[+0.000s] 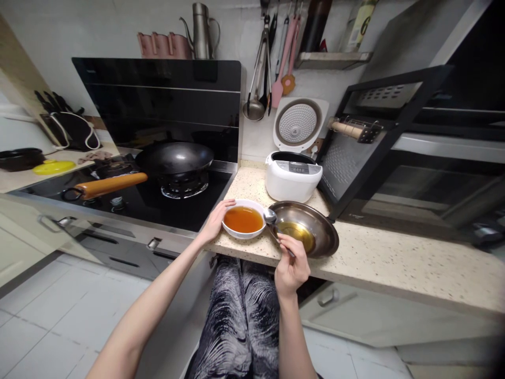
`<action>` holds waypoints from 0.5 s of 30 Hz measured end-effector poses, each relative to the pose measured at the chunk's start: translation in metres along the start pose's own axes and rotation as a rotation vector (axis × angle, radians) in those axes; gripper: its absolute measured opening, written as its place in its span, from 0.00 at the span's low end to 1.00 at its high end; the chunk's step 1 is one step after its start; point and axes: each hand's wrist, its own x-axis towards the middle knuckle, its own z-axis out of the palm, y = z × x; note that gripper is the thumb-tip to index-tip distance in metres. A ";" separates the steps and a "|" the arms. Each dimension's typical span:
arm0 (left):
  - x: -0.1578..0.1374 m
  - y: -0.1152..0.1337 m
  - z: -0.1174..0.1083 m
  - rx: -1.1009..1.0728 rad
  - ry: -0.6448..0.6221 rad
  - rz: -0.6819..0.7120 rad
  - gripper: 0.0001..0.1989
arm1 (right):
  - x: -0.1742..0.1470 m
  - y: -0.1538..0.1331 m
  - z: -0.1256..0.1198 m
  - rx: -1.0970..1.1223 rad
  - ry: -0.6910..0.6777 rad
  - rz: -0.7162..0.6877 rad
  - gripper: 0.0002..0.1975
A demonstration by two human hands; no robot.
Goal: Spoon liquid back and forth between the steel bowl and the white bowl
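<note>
My left hand [215,221] steadies a white bowl [243,235] by its left rim, with the fingers over the edge. Amber-brown liquid [242,219] fills much of that bowl. In my right hand [292,266] is a metal spoon [270,216], its handle pinched between thumb and fingers. The spoon's head sits at the bowl's right rim, near the gap to a steel basin [327,234]. A pool of clear yellow liquid [296,233] lies in the basin, below and beside my right hand.
Behind the basin stands a white rice cooker [294,181] with its lid raised. A dark wok [175,158] with a wooden handle [112,185] rests on the stove at left. An oven [434,184] occupies the right side. Utensils [258,79] hang on the wall.
</note>
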 end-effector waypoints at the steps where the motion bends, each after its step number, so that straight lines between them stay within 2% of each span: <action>1: 0.000 0.000 0.000 0.001 0.000 -0.002 0.22 | -0.002 -0.002 0.003 0.024 -0.012 0.026 0.11; 8: 0.000 -0.001 0.002 -0.008 0.012 -0.002 0.23 | -0.008 -0.006 0.023 0.047 -0.150 0.066 0.09; 15: 0.001 -0.001 0.002 -0.012 0.002 -0.006 0.23 | -0.012 0.000 0.032 0.039 -0.178 0.072 0.08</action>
